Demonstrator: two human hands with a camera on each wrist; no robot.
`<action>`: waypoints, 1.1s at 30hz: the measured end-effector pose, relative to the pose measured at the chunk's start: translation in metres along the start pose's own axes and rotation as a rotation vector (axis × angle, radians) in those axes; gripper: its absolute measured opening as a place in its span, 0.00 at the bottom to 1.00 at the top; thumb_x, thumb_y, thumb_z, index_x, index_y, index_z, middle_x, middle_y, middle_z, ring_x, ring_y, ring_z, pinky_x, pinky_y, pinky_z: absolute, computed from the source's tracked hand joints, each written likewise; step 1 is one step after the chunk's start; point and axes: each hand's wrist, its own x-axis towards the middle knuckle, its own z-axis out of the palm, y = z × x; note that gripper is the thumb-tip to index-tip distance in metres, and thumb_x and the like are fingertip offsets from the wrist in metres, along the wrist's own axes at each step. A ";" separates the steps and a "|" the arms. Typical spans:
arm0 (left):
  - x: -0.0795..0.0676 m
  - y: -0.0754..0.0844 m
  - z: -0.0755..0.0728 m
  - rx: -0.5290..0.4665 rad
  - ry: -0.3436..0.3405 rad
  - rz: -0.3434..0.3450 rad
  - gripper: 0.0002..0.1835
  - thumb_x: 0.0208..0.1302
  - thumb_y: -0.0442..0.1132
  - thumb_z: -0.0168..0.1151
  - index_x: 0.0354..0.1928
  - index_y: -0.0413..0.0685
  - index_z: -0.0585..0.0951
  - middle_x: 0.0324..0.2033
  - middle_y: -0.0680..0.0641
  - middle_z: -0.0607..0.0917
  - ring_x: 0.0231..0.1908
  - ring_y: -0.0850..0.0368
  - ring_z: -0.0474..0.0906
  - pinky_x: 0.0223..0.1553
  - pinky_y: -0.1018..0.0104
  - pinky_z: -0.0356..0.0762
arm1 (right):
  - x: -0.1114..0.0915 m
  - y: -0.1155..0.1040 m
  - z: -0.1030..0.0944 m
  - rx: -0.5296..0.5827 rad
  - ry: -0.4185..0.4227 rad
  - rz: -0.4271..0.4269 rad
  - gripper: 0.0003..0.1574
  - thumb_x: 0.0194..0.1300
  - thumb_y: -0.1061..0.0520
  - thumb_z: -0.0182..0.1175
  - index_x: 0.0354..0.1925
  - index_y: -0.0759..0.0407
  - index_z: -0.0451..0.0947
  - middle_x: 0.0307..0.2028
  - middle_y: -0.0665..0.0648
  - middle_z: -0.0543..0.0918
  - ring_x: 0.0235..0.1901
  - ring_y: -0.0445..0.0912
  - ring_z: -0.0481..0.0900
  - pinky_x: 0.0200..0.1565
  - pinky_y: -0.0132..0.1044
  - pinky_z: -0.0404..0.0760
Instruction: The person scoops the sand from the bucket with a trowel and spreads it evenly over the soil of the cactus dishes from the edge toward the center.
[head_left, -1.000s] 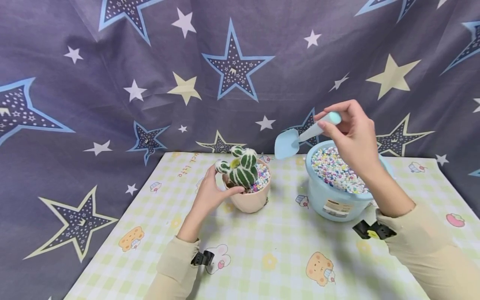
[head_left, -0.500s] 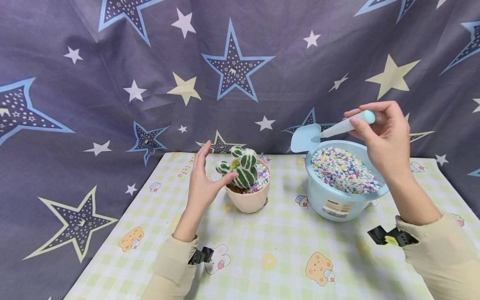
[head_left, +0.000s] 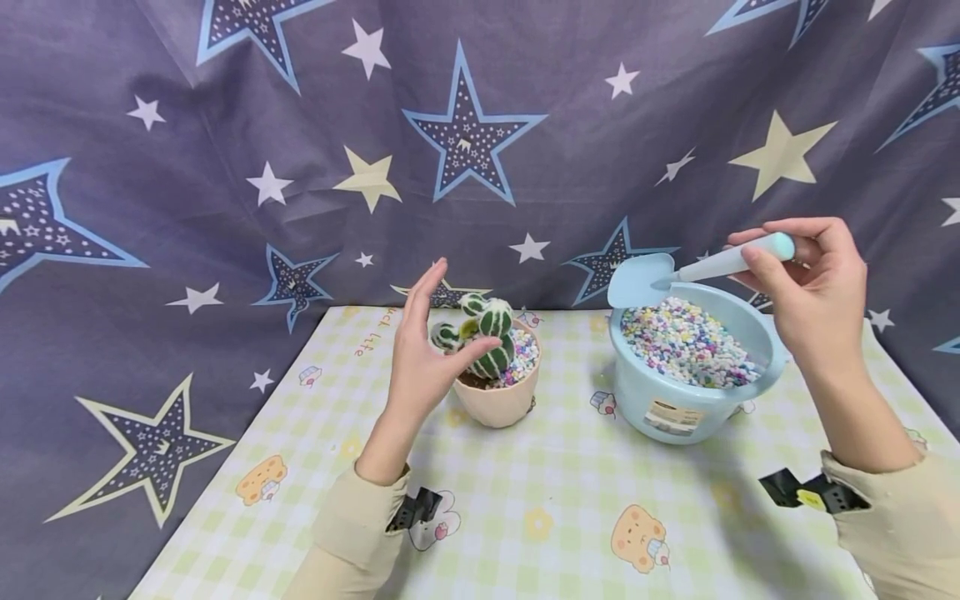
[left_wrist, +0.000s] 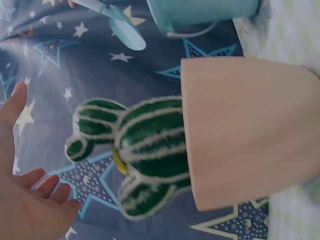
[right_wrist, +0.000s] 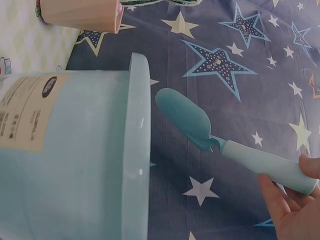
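Note:
A light blue hand trowel (head_left: 735, 262) is pinched at its handle by my right hand (head_left: 821, 287). Its blade overlaps the far left rim of a blue bucket (head_left: 667, 404) in the head view, and the right wrist view shows it above that rim. Small multicoloured beads (head_left: 686, 342) lie in the bucket. My left hand (head_left: 423, 358), fingers extended and thumb spread, is beside a green-and-white striped cactus (head_left: 495, 321) in a pale pink pot (head_left: 498, 404). In the left wrist view a gap separates the hand from the cactus (left_wrist: 150, 135). Beads and brown soil surround the cactus base.
A checked tablecloth (head_left: 540, 467) with cartoon prints covers the table. Behind it hangs a dark curtain (head_left: 465, 233) patterned with stars. The pot stands left of the bucket, with a stretch of cloth between them.
My right hand has carried the trowel rightward from between pot and bucket to the bucket's rim. My left hand has let go of the pot and risen slightly beside the cactus.

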 end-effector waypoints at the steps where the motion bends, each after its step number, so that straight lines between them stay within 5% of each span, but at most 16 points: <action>1: 0.001 0.002 0.001 -0.005 -0.002 0.010 0.56 0.45 0.38 0.82 0.76 0.51 0.61 0.75 0.51 0.64 0.76 0.57 0.56 0.78 0.53 0.55 | 0.000 0.000 -0.001 0.014 0.004 -0.002 0.18 0.60 0.74 0.64 0.48 0.66 0.77 0.38 0.54 0.91 0.35 0.41 0.89 0.38 0.29 0.85; 22: 0.005 0.035 0.038 -0.117 -0.061 0.152 0.54 0.42 0.37 0.83 0.74 0.51 0.65 0.74 0.53 0.65 0.74 0.58 0.60 0.77 0.58 0.58 | 0.000 -0.007 -0.031 0.062 0.064 -0.030 0.18 0.59 0.76 0.63 0.48 0.69 0.76 0.36 0.57 0.91 0.35 0.43 0.90 0.37 0.29 0.86; 33: 0.004 0.040 0.063 -0.129 -0.132 0.114 0.54 0.44 0.40 0.83 0.75 0.53 0.64 0.74 0.53 0.65 0.74 0.60 0.59 0.76 0.58 0.60 | -0.001 -0.008 -0.041 0.071 0.103 -0.017 0.18 0.58 0.76 0.64 0.47 0.68 0.76 0.36 0.58 0.91 0.36 0.44 0.90 0.37 0.29 0.86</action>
